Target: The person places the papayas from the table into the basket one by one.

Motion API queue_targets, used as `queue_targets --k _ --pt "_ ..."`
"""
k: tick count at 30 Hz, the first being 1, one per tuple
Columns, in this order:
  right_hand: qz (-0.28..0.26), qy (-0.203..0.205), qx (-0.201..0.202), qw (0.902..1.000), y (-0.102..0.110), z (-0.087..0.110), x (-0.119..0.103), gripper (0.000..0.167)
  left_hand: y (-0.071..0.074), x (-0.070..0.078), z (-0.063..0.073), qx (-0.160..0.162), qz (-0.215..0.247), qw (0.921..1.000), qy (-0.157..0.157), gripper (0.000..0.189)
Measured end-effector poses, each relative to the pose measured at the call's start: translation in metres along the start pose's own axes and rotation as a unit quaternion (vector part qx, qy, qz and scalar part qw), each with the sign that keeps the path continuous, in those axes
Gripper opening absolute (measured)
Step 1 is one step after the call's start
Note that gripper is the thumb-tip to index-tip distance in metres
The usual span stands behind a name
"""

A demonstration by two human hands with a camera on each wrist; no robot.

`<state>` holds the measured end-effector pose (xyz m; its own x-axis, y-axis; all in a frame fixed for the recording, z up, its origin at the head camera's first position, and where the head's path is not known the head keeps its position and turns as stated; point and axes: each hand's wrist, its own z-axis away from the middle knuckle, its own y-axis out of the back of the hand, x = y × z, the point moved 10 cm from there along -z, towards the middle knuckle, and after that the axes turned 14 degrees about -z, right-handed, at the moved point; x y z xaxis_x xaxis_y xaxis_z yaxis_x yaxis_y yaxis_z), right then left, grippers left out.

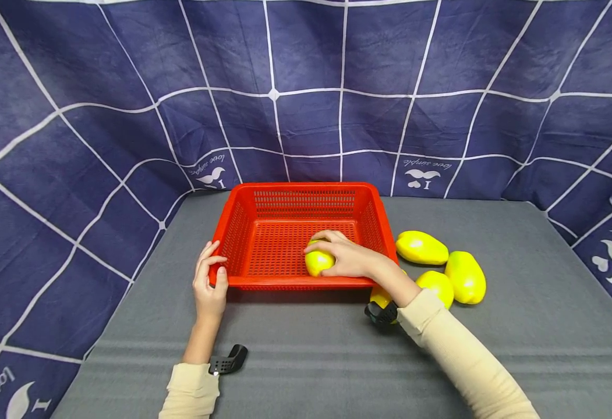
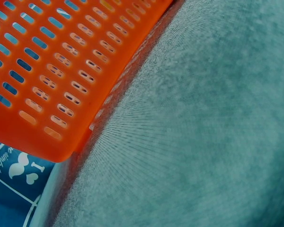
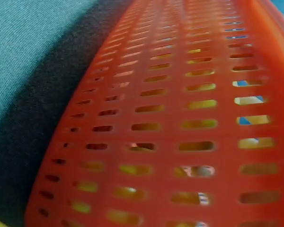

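A red plastic basket [image 1: 285, 282] with slotted walls sits on the grey cloth. At its front left corner, my left hand [image 1: 210, 291] grips the rim with the thumb in front and the fingers over the side. My right hand [image 1: 355, 260] reaches over the front rim and holds a yellow mango [image 1: 316, 263] low inside the basket, near the front wall. The left wrist view has the basket's outer wall [image 2: 61, 71] but no hand. Through the slots of the front wall [image 3: 146, 109] in the right wrist view, bits of yellow show.
Right of the basket lie more yellow mangoes: one by the rim [image 1: 422, 248], one farther right [image 1: 465, 277], one beside my sleeve [image 1: 437, 286]. Another mango [image 1: 379, 297] is partly hidden under my right wrist. A blue curtain [image 1: 306, 122] with white lines stands behind and at the sides.
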<state>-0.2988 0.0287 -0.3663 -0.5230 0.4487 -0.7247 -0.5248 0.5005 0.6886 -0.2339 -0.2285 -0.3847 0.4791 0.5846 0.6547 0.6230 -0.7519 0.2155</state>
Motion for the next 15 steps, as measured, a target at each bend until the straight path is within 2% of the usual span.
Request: queue_targets --k 8,15 --pt "0.009 -0.009 -0.019 0.9997 -0.004 -0.001 0.005 0.045 0.000 0.000 0.000 0.000 -0.003 1.0000 0.003 0.016" --pt "0.018 -0.084 0.006 0.9963 0.007 0.010 0.011 0.049 0.000 -0.001 0.000 0.003 -0.001 1.0000 0.002 0.016"
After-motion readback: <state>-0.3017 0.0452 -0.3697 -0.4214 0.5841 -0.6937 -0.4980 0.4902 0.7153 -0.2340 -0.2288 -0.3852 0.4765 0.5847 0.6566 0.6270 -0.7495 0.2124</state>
